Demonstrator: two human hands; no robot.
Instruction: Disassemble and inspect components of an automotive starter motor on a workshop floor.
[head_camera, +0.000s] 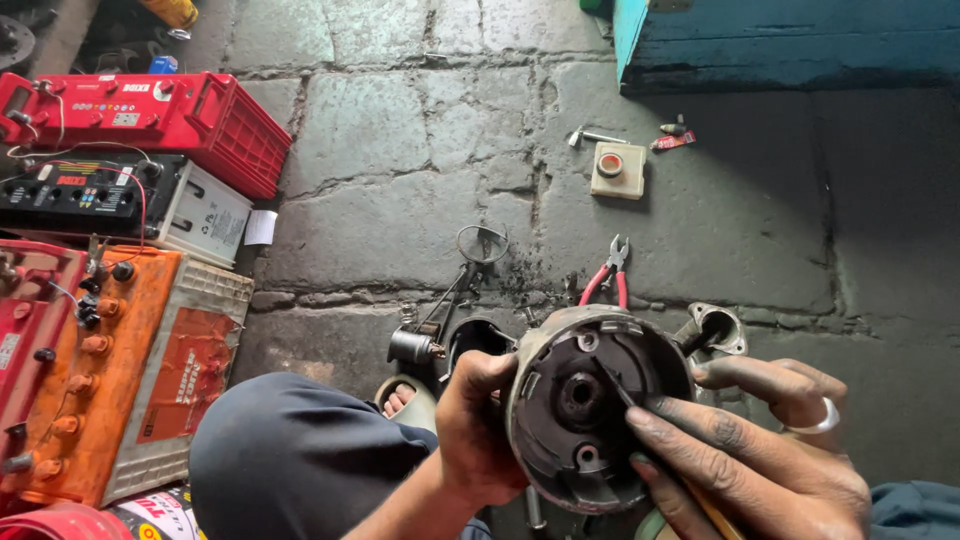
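Two hands on one round metal housing (585, 405), held up over the stone floor (400, 190) w/ its open end facing the camera; dark hub in the centre, grimy inside. Left hand (478, 430) wraps the housing's left rim, fingers closed on it. Right hand (765, 455) lies across the lower right rim, fingers stretched flat & touching the edge, ring on one finger; something yellowish shows under the palm, can't tell what.

Just behind the housing on the floor: red-handled pliers (610, 275), a small motor part w/ thin rods (425, 335), a wire ring (482, 243). Further back, a small cream box (618, 170) near a blue cabinet (790, 45). Far left: stacked batteries, red (150, 115), black (95, 190), orange (110, 370). Person's knee (290, 450) at bottom.
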